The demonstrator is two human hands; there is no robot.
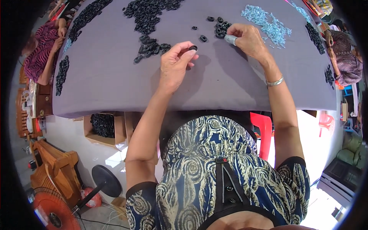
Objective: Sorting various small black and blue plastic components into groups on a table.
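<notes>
Above the cloth-covered table, my left hand [173,67] pinches a small black oval plastic piece [193,48] between thumb and fingertips. My right hand [251,43] is to its right, fingers curled toward the thumb, beside a small cluster of black oval pieces [221,27]. A pale grey wrap [230,39] covers its thumb tip, and whatever lies between those fingers is too small to make out. One loose black piece [203,38] lies on the cloth between my hands. Beyond my right hand spreads a heap of small clear-blue pieces [264,21].
A large pile of black pieces [147,17] trails toward my left hand across the grey-purple tablecloth [115,76]. Other people sit at the left [42,50] and right [345,53] table ends. Below are a cardboard box [119,130] of black pieces, a red chair [263,132] and a fan [53,214].
</notes>
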